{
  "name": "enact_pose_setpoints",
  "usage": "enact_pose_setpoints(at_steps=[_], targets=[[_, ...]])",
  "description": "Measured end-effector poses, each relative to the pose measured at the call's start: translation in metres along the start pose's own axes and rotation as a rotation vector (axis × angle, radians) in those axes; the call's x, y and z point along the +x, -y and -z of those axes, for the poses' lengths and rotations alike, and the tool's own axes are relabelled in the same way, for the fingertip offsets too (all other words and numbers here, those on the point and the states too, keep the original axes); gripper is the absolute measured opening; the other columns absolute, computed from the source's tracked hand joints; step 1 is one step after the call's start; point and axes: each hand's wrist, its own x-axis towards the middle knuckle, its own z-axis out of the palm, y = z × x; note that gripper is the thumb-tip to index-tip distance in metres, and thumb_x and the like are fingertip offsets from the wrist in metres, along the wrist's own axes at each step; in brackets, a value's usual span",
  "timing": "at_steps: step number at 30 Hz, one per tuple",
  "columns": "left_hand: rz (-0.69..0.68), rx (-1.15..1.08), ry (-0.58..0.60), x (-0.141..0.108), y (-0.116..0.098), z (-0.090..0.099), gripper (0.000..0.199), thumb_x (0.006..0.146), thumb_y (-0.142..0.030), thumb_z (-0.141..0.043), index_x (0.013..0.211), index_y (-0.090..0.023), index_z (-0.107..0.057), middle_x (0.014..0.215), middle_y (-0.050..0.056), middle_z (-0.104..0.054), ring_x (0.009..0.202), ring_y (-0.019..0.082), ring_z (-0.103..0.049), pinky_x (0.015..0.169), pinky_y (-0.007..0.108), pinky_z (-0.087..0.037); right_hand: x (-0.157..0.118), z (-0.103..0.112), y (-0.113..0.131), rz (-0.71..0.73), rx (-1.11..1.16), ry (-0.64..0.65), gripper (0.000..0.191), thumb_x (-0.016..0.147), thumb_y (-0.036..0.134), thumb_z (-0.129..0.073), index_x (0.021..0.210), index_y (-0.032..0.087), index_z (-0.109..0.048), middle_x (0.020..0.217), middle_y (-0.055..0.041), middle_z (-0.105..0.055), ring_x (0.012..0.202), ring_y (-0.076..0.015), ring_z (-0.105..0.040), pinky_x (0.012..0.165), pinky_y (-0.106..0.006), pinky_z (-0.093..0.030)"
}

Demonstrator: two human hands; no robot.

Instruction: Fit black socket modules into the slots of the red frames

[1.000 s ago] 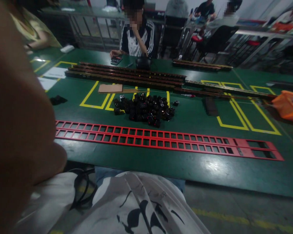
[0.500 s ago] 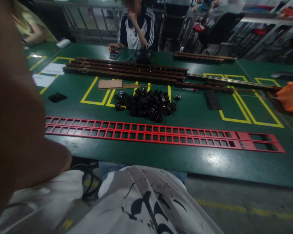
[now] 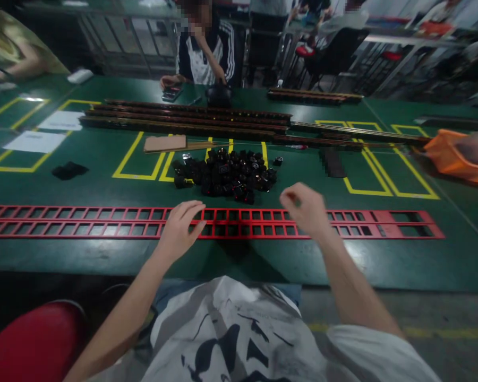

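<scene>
My left hand [image 3: 182,228] is over the middle of a long red frame [image 3: 386,220] with two rows of square openings. Its thumb stands apart from the fingers, and nothing is in it. Farther right, my right hand [image 3: 307,209] hovers above the same frame, fingers loosely curled with a small gap inside; I see nothing held. A heap of small black parts [image 3: 227,172], some with shiny metal bits, lies just beyond the frame, between the two hands. Whether either hand touches the frame is unclear.
Long dark strips [image 3: 191,116] lie across the green table [image 3: 103,257] behind the heap. A cardboard piece [image 3: 165,143], white papers [image 3: 35,141], a black item [image 3: 69,170] and an orange bin [image 3: 454,159] are around it. A person [image 3: 207,53] sits opposite.
Both my hands have come into view over the red frame. The large blurred arm that covered the left side is gone, and the view has shifted, showing more of the frame's left part.
</scene>
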Motion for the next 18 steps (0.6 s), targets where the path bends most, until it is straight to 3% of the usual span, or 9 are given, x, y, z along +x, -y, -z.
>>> enact_pose_setpoints(at_steps=[2,5,10,14,18], targets=[[0.038,0.126,0.097,-0.025,0.018,-0.031,0.031,0.097,-0.033,-0.053,0.124,-0.022,-0.063,0.131,0.011,-0.063,0.124,0.027,-0.058,0.113,0.053,-0.042,-0.02,-0.02,-0.009,-0.025,-0.07,0.038,0.017,0.097,0.027,-0.055,0.1,0.016,-0.067,0.103,-0.0096,-0.067,0.097,-0.0228,-0.063,0.086,-0.04,-0.054],[0.042,0.242,0.215,-0.051,0.041,-0.055,0.039,0.097,-0.038,-0.053,0.131,-0.021,-0.06,0.138,0.013,-0.06,0.129,0.03,-0.053,0.115,0.055,-0.038,-0.047,-0.054,-0.019,-0.103,-0.193,0.072,0.019,0.096,0.026,-0.055,0.107,0.018,-0.068,0.118,-0.0124,-0.066,0.109,-0.0278,-0.058,0.091,-0.045,-0.049],[-0.073,0.343,0.334,-0.057,0.053,-0.061,0.067,0.089,-0.055,-0.062,0.145,-0.019,-0.051,0.138,0.015,-0.061,0.134,0.034,-0.049,0.117,0.056,-0.032,-0.067,-0.075,-0.018,-0.125,-0.308,0.111,0.019,0.097,0.028,-0.053,0.102,0.022,-0.07,0.131,-0.0111,-0.06,0.122,-0.0299,-0.049,0.099,-0.048,-0.044],[-0.099,0.349,0.399,-0.051,0.058,-0.06,0.06,0.091,-0.053,-0.061,0.142,-0.023,-0.055,0.13,0.013,-0.065,0.122,0.031,-0.057,0.107,0.049,-0.041,-0.068,-0.07,-0.011,-0.089,-0.369,0.176,0.025,0.098,0.038,-0.052,0.104,0.022,-0.07,0.137,-0.0126,-0.055,0.122,-0.0313,-0.047,0.097,-0.048,-0.044],[-0.113,0.341,0.434,-0.042,0.066,-0.061,0.063,0.09,-0.057,-0.061,0.143,-0.024,-0.055,0.128,0.013,-0.065,0.116,0.032,-0.06,0.099,0.047,-0.044,-0.062,-0.07,-0.012,-0.112,-0.37,0.189,0.026,0.097,0.041,-0.054,0.101,0.02,-0.069,0.129,-0.0149,-0.056,0.111,-0.0303,-0.05,0.092,-0.047,-0.046]])
